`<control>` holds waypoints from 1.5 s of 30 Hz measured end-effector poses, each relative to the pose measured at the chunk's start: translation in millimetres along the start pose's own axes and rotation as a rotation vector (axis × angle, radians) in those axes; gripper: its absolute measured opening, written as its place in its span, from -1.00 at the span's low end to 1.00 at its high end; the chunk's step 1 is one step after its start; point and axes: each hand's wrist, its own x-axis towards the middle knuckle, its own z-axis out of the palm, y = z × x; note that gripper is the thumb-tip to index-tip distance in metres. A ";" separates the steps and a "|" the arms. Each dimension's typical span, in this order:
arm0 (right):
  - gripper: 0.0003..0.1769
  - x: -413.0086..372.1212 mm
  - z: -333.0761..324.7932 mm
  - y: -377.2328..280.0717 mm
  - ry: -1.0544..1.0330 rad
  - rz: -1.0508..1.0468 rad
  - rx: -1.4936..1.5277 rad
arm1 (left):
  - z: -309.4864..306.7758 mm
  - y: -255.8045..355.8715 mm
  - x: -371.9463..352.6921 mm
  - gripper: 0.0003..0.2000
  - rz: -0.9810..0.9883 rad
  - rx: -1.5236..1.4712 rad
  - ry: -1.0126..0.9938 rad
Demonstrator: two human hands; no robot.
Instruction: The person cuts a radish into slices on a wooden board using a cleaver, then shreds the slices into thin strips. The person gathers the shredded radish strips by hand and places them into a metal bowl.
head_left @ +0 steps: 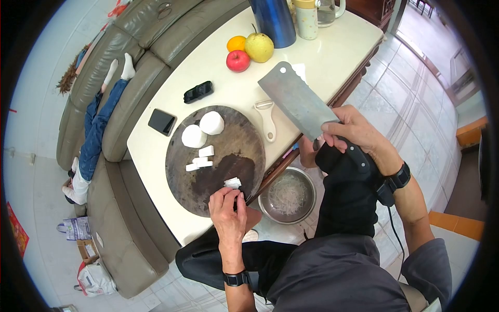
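Note:
In my right hand (353, 130) is a cleaver (299, 99), gripped by its black handle (353, 157) and where the blade begins. The broad blade points away to the upper left, raised clear of the board. My left hand (227, 212) is at the near edge of the round wooden chopping board (179, 171), its fingers bent together against a small stack of white radish slices (233, 183). Two thick white radish chunks (212, 123) stand farther up the board, with several small blocks (206, 151) below them. A dark wet patch marks the wood.
A metal bowl (270, 210) with white shreds is below the table edge. A peeler (267, 122), phone (162, 121), black object (198, 92), pear (259, 48), apple (238, 61), orange fruit (236, 43) and blue flask (274, 23) lie around. A person (93, 130) lies on the sofa.

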 end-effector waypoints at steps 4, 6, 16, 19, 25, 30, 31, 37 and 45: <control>-0.80 0.2 -1.1 2.3 -0.014 -0.005 -0.003 | -1.3 -3.9 -3.9 -0.89 -0.012 0.012 -0.014; -0.79 -0.6 -2.0 3.6 -0.005 -0.003 -0.003 | -1.5 -7.6 -9.2 -0.88 -0.040 -0.006 0.013; -0.78 -2.6 -2.9 1.9 -0.009 -0.015 -0.049 | 4.0 1.7 -26.7 -0.81 -0.121 0.040 0.236; -0.78 -4.2 -3.7 0.1 -0.018 -0.019 -0.049 | 3.1 -2.7 -35.9 -0.77 -0.145 0.024 0.233; -0.77 -1.5 -4.3 3.8 -0.028 -0.026 -0.035 | -1.3 -5.3 -31.4 -0.81 -0.097 -0.019 0.151; -0.81 -1.0 -6.5 5.8 -0.046 -0.015 -0.043 | -3.8 -8.5 -28.8 -0.83 -0.044 -0.014 0.101; -0.81 -1.1 -6.7 6.1 -0.049 -0.015 -0.047 | -4.3 -8.7 -27.7 -0.83 -0.045 -0.015 0.100; -0.80 -2.4 -5.6 3.3 -0.046 -0.004 -0.052 | -7.7 -10.6 -23.6 -0.82 0.056 0.063 0.069; -0.80 -2.8 -5.4 3.5 -0.053 -0.007 -0.064 | -9.1 -9.7 -20.0 -0.81 0.060 0.041 0.021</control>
